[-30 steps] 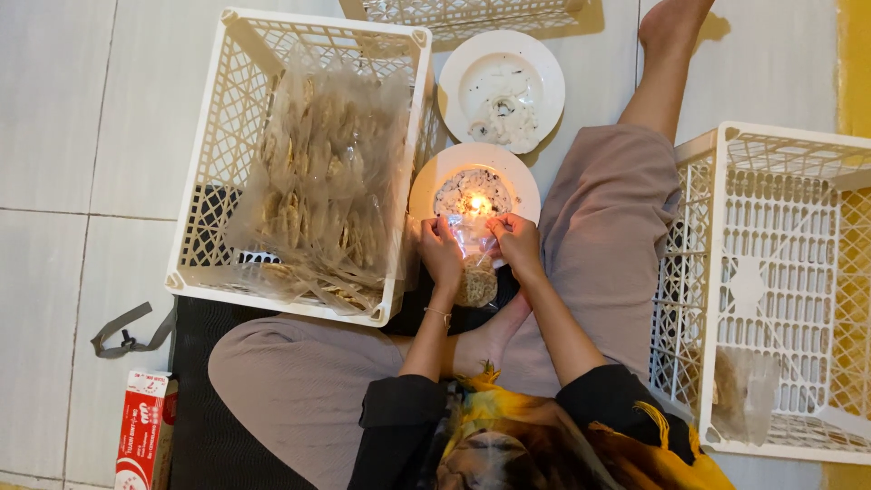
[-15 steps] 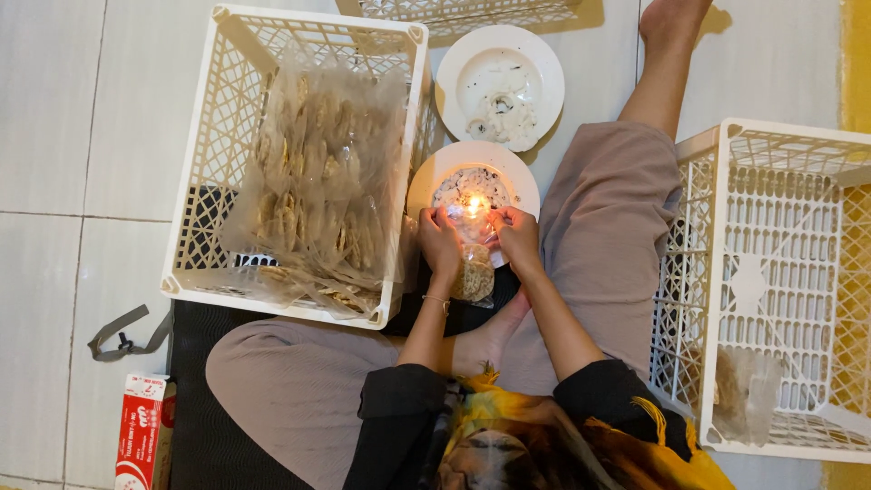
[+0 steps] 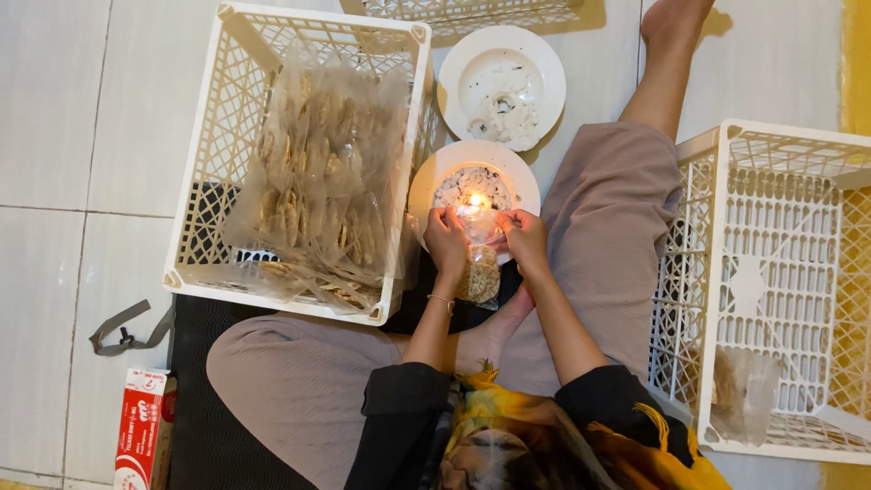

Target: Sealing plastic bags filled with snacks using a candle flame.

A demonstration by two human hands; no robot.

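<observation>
both hands, left hand and right hand, pinch the small clear snack bag at its top, over the plate's near edge; keep the mouth taut, brushing the candle flame briefly.

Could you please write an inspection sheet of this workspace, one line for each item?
Surface: white tiled floor; the person sits on a dark mat.
Job's things: small clear bag of snacks held up at a lit flame on a white plate.
Clutter: second white plate with residue; left crate full of packed bags; right crate nearly empty, few bags in one corner; red box; grey strap.
Hands: left hand and right hand both pinch the bag's top near the flame.
Cables: nothing seen.
Surroundings: another crate at the top edge; yellow strip at right.
</observation>
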